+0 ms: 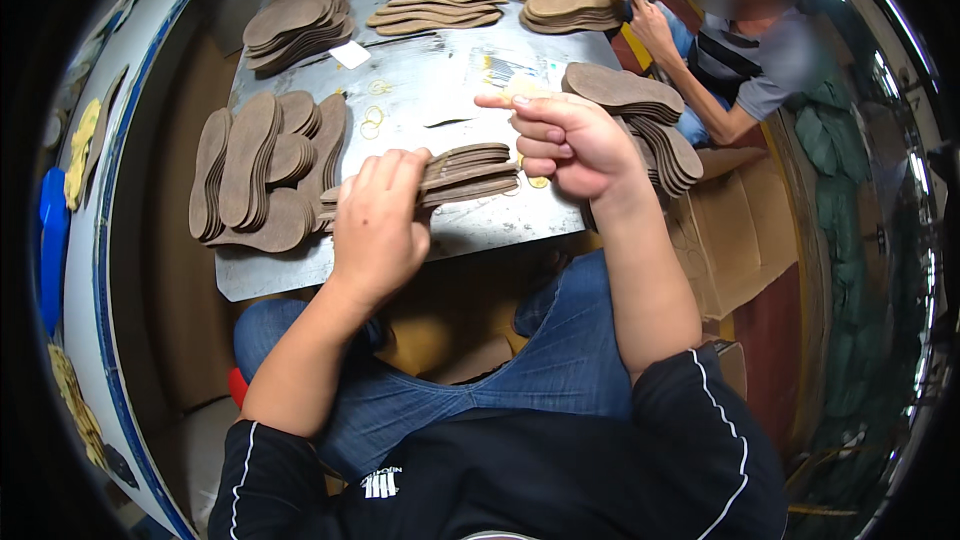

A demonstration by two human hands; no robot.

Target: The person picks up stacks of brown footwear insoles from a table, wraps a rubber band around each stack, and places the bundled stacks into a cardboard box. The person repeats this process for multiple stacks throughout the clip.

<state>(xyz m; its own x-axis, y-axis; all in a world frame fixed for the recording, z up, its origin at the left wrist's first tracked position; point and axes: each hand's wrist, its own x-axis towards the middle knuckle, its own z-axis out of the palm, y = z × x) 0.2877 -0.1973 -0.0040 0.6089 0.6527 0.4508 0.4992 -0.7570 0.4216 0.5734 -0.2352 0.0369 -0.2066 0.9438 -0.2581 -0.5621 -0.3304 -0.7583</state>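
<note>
Near the front edge of the metal table, a stack of brown insoles (468, 172) rests on its side edges. My left hand (382, 215) is wrapped over the stack's left end and grips it. Just above and right of the stack is my right hand (565, 145), its index finger pointing left and the other fingers curled in. A faint yellowish blur shows by that index finger; whether the curled fingers hold anything is hidden. Under the right hand, yellow rubber bands (537, 181) show at the stack's right end.
Piled insoles (265, 165) stand on the left, with another pile (640, 105) on the right. More stacks (435, 10) line the far side. Loose rubber bands (372, 122) and a white card (350, 54) lie mid-table. A co-worker (740, 40) sits at far right, handling an insole. An open cardboard box (740, 230) stands right.
</note>
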